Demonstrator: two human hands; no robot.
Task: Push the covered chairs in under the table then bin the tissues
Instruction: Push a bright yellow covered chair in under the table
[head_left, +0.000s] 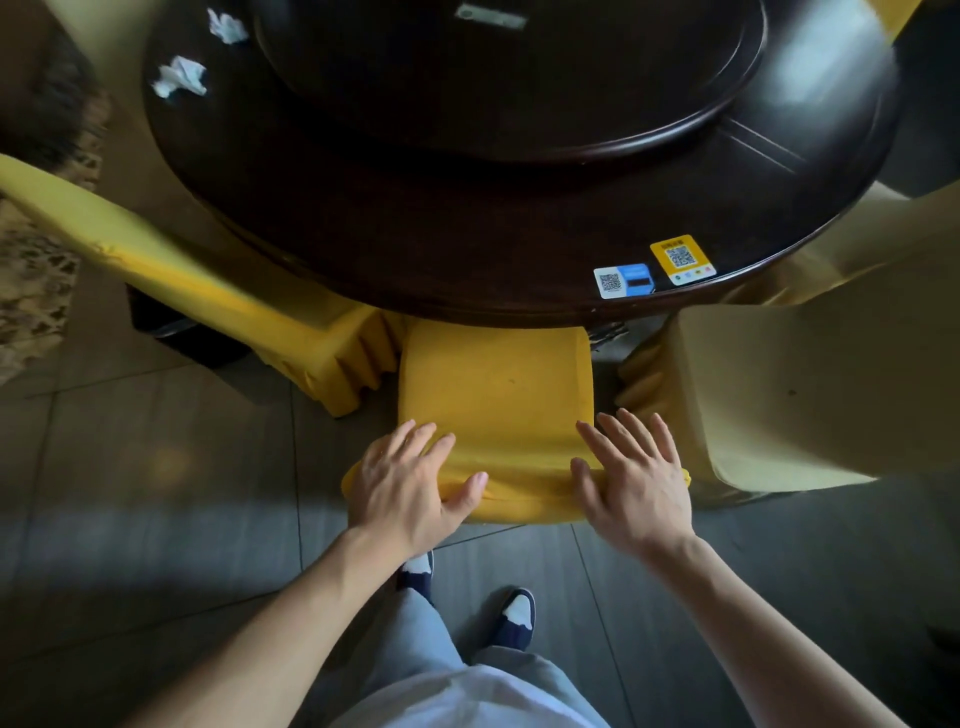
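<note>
A chair in a yellow cover (498, 395) stands straight ahead, its seat partly under the dark round table (467, 249). My left hand (410, 480) lies flat on the left end of the chair's back top, fingers spread. My right hand (631, 475) is spread over the right end, and I cannot tell whether it touches. Neither hand holds anything. Two crumpled white tissues (179, 78) (226, 26) lie on the table's far left edge. A second yellow covered chair (171, 265) stands at the left, and a paler covered chair (779, 384) at the right.
A raised dark turntable (519, 78) fills the table's centre. Two QR code stickers (652, 270) sit on the near table edge. A dark object (171, 332) stands on the floor behind the left chair. Grey floor tiles and my own feet (467, 597) are below.
</note>
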